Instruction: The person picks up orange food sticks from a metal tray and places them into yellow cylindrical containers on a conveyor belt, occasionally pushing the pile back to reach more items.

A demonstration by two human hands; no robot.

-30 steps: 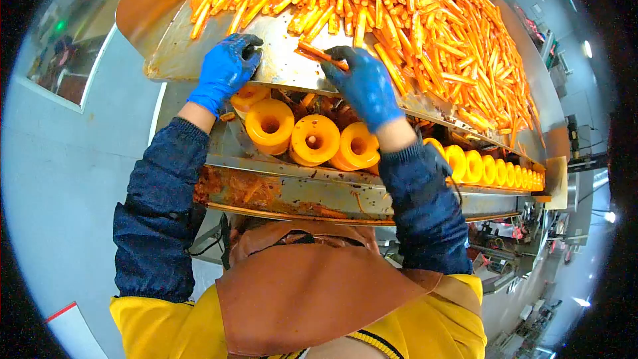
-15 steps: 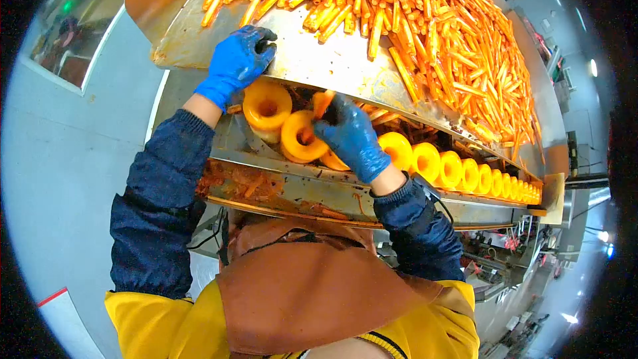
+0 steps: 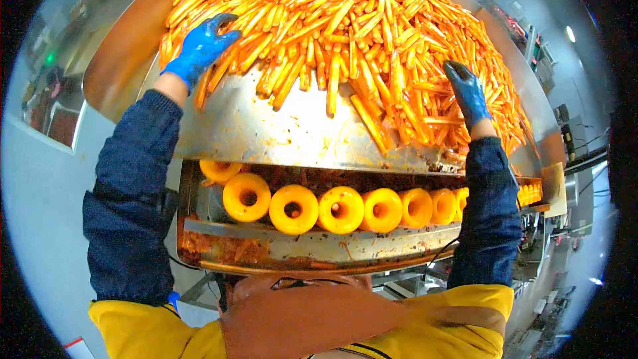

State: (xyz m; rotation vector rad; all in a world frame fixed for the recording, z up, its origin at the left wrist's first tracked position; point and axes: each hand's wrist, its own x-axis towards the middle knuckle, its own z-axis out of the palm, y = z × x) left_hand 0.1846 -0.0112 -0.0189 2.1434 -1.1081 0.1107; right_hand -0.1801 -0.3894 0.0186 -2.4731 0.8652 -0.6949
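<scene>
Orange carrot sticks (image 3: pixel 345 33) heaped on steel tray (image 3: pixel 266 133), blue-gloved left hand (image 3: pixel 198 45) and right hand (image 3: pixel 466 92) resting on heap, fingers spread, gripping nothing, yellow ring-shaped rollers (image 3: pixel 339 209) below.

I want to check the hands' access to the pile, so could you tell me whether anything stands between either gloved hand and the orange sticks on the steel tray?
Nothing visible does: the left hand and the right hand both rest directly on the orange sticks.

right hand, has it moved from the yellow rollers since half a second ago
Yes. The right hand has gone up and away from the yellow rollers, past the steel tray's lip, and now lies spread on the carrot sticks.
</scene>
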